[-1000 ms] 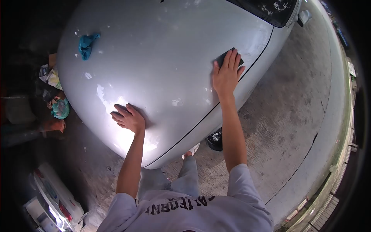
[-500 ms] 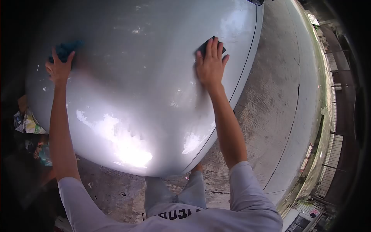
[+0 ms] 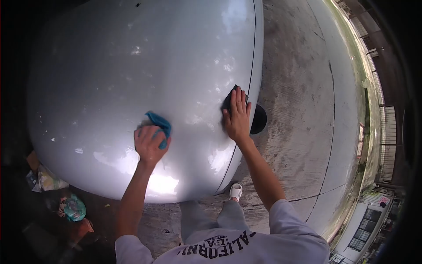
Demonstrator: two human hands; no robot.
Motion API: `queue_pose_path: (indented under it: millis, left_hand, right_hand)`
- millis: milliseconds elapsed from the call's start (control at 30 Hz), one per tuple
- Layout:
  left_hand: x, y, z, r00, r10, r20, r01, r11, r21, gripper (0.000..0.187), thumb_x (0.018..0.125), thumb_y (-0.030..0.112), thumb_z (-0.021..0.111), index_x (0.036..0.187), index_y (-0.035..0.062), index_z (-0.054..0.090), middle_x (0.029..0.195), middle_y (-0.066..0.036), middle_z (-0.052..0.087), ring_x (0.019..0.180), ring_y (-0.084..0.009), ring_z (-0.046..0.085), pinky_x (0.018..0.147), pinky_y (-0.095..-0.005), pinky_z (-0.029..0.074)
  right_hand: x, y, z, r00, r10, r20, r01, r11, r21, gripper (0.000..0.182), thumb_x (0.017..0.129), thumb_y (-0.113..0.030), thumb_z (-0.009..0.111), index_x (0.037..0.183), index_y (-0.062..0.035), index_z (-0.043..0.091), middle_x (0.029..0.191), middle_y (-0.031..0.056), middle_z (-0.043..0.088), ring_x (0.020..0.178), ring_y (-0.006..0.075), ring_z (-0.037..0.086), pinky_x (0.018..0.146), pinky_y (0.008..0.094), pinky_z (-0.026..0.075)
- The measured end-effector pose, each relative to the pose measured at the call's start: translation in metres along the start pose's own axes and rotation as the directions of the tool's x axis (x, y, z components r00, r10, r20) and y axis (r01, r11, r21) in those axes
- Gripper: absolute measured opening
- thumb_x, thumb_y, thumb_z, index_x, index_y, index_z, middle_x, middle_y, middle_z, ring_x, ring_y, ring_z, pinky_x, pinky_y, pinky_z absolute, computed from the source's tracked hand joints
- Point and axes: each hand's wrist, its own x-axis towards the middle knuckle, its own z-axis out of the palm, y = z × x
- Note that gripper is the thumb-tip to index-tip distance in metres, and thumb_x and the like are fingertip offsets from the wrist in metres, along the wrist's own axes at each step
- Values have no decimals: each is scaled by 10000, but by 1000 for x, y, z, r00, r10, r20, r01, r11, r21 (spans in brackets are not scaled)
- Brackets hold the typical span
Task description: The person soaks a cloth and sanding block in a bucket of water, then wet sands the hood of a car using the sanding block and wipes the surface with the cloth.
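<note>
We have the broad silver hood [image 3: 110,75] in front of us, glossy, with bright patches of glare. Our hands are apart on it: the left [image 3: 150,143] is bunched around a blue cloth [image 3: 161,123], while the right [image 3: 238,121] lies flat, fingers stretched over a dark pad [image 3: 229,97] beside the seam [image 3: 254,44]. The crumpled cloth pokes out beyond and to the right of our left knuckles, its long axis slanting back toward us; the left hand is nearer it. The pad looks thin and angular.
</note>
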Motion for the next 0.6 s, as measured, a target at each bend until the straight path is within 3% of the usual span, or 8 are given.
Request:
queue_pose_path:
  millis: [67, 167, 333, 433, 467, 500, 533, 600]
  left_hand:
    - [-14, 86, 35, 951, 225, 214, -184, 963, -199, 123, 689, 170, 737, 705, 213, 623, 875, 7, 620, 856, -190, 624, 813, -378, 439]
    - [55, 150, 101, 909, 362, 209, -288, 905, -313, 69, 745, 139, 665, 720, 201, 648, 834, 2, 617, 836, -200, 639, 778, -389, 450]
    - [265, 142, 186, 978, -103, 181, 90, 993, 78, 202, 837, 277, 689, 996, 158, 720, 975, -68, 706, 914, -311, 673, 797, -439, 515]
    - [249, 191, 192, 972, -184, 145, 161, 974, 158, 221, 818, 285, 689, 987, 145, 716, 977, -57, 708, 910, -300, 677, 793, -446, 514]
    - [228, 219, 193, 961, -102, 256, 66, 987, 144, 225, 810, 287, 689, 980, 141, 715, 958, -55, 705, 893, -298, 677, 780, -449, 511]
    - [195, 249, 202, 935, -31, 354, -14, 992, 125, 230, 802, 289, 690, 972, 136, 715, 939, -54, 701, 876, -297, 677, 767, -452, 507]
    - [155, 271, 220, 912, 138, 385, -186, 978, 90, 212, 793, 293, 691, 939, 141, 711, 894, -56, 681, 843, -298, 670, 739, -454, 497]
    - [70, 322, 263, 781, 151, 606, -157, 987, -43, 196, 772, 303, 712, 901, 156, 700, 880, -59, 663, 838, -299, 671, 748, -464, 484]
  right_hand:
    - [-52, 12, -4, 996, 75, 38, -81, 978, 195, 675, 1028, -327, 452, 1598, -53, 216, 1670, 168, 185, 1550, 368, 132, 1190, 646, 89]
    - [-141, 55, -10, 911, 411, -22, -322, 745, 585, 640, 1067, -389, 404, 1586, -44, 256, 1651, 191, 236, 1536, 373, 187, 1224, 471, 169]
    - [-361, 213, -67, 600, 782, 170, -742, 464, 485, 642, 1074, -430, 430, 1537, 8, 352, 1446, 232, 536, 1305, 289, 545, 1068, 349, 401]
    - [-539, 307, -91, 159, 984, 78, -949, 131, 286, 734, 1047, -572, 403, 1161, 119, 622, 1078, 251, 673, 977, 355, 628, 886, 425, 470]
    - [-653, 369, -61, -35, 964, 262, -909, -140, 392, 827, 959, -738, 419, 1430, -62, 491, 1230, 111, 651, 1109, 318, 599, 937, 463, 456]
    - [-680, 369, -72, -292, 908, 300, -803, -403, 439, 757, 951, -745, 422, 1414, -149, 489, 1216, 71, 639, 1053, 290, 616, 861, 505, 479]
    - [-727, 380, -72, -427, 833, 352, -737, -546, 398, 678, 961, -730, 412, 1318, -168, 539, 1158, 73, 636, 972, 263, 635, 786, 520, 495]
    - [-814, 389, -67, -489, 731, 475, -648, -670, 364, 614, 972, -697, 433, 1237, -157, 556, 1035, 89, 636, 899, 324, 654, 696, 588, 528]
